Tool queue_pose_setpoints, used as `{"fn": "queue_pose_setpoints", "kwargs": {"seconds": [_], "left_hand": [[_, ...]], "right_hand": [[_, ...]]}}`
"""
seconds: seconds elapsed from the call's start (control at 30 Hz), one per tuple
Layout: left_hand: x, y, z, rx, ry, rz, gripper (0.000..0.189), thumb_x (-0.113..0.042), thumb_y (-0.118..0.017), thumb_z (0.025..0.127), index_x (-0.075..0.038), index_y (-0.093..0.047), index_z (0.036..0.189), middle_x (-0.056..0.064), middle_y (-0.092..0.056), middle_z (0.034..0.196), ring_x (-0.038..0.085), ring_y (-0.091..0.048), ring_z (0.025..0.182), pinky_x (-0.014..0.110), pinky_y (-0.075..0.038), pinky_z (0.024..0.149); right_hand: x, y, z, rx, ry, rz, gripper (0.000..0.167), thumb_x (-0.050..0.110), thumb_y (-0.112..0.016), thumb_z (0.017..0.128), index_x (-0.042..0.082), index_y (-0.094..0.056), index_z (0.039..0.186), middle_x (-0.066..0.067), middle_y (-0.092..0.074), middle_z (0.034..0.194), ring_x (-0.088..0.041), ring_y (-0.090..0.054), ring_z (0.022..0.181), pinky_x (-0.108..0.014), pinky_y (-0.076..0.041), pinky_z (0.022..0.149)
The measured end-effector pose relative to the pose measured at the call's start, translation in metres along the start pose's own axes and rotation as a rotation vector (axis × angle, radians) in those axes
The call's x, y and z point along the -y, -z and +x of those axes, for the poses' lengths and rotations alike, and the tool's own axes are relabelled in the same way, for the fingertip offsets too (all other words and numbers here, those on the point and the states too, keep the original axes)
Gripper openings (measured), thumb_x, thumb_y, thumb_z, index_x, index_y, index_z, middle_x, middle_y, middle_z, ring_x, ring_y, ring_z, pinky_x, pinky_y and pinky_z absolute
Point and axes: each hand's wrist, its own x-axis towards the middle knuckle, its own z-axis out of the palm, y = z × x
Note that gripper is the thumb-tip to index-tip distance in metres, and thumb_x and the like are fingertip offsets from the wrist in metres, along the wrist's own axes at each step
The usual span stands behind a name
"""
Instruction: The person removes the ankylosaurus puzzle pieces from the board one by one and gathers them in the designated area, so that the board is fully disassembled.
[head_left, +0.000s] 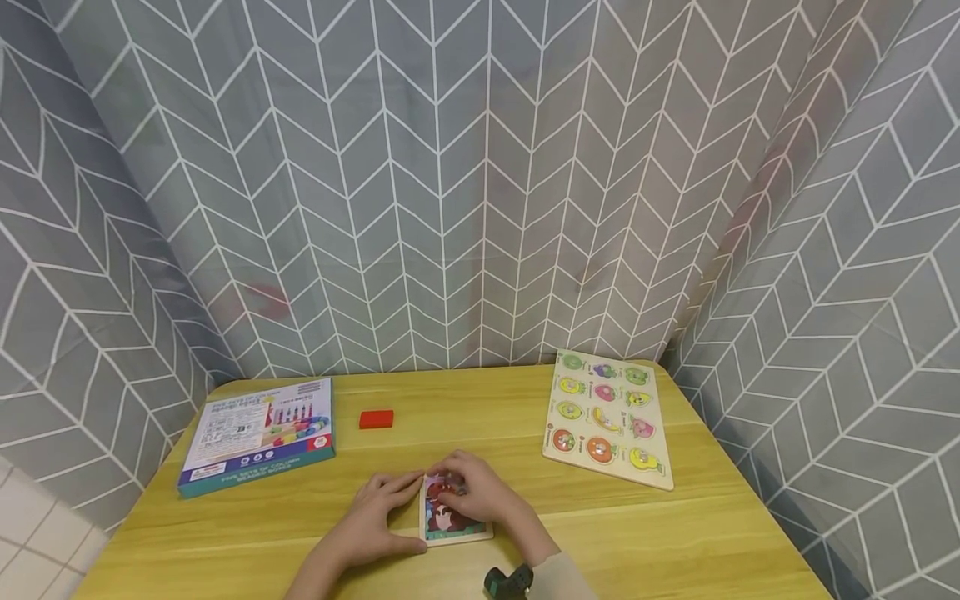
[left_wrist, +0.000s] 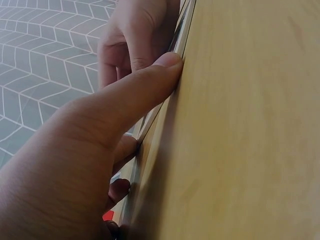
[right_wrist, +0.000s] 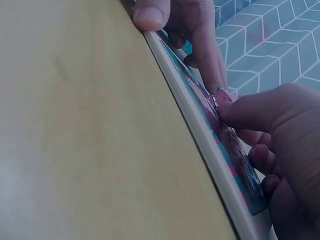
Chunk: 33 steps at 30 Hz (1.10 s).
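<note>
**A small piece at the fingertips, the board steadied from the left**

The step in hand seems to be the working of one small pinkish piece [right_wrist: 223, 95] on the small picture board [head_left: 452, 522], which lies at the near middle of the table [head_left: 420, 577]. The right hand [head_left: 480, 493] reaches over the board from the right; its thumb and fingers appear to pinch this piece, which sticks up from the picture. Whether it is being set in or taken out, I cannot tell. The left hand [head_left: 371, 518] has thumb and forefinger spread and rather straight, touching the board's left side, the thumb at the near corner. In my judgement, the next move calls for a light, exact pinch, while the left hand prevents sliding.

Counted: two hands; one small board, whose pieces I cannot count under the hand; one raised piece; one red block [head_left: 377, 419], far and left of the middle; one flat box [head_left: 258, 433] at the left; one large fruit board [head_left: 584, 422] at the far right, showing twelve pictures, four rows of three.
</note>
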Motion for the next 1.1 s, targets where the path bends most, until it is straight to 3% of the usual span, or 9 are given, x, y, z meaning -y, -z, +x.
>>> {"fn": "queue_pose_setpoints", "kwargs": {"seconds": [0.27,0.8,1.1], "left_hand": [[0.0004,0.0011,-0.0003,0.006,0.012,0.000,0.102,-0.076,-0.081,0.075,-0.022,-0.055,0.157,-0.010,-0.051,0.160,0.009,-0.039,0.112,0.044,-0.042,0.097],[-0.0004,0.0005,-0.0002,-0.001,-0.009,-0.005,0.101,-0.074,-0.082,0.076,-0.020,-0.055,0.157,-0.007,-0.053,0.160,0.009,-0.039,0.111,0.042,-0.041,0.095],[0.0011,0.0001,-0.0008,0.006,-0.006,0.001,0.102,-0.076,-0.081,0.075,-0.019,-0.055,0.157,-0.008,-0.052,0.160,0.009,-0.039,0.111,0.042,-0.041,0.096]], "right_hand": [[0.0001,-0.0012,0.0009,0.026,0.010,-0.036,0.030,0.027,-0.070,0.105,0.015,-0.076,0.132,0.002,-0.065,0.121,-0.003,-0.056,0.100,-0.023,-0.049,0.087],[0.0013,0.0007,-0.0012,0.032,0.005,-0.055,0.029,0.022,-0.067,0.106,0.015,-0.073,0.134,0.001,-0.067,0.125,-0.004,-0.058,0.105,-0.026,-0.050,0.093],[0.0011,0.0000,-0.0020,0.027,0.007,-0.051,0.030,0.022,-0.072,0.103,0.015,-0.074,0.133,0.002,-0.065,0.122,-0.003,-0.056,0.101,-0.024,-0.049,0.088]]}}
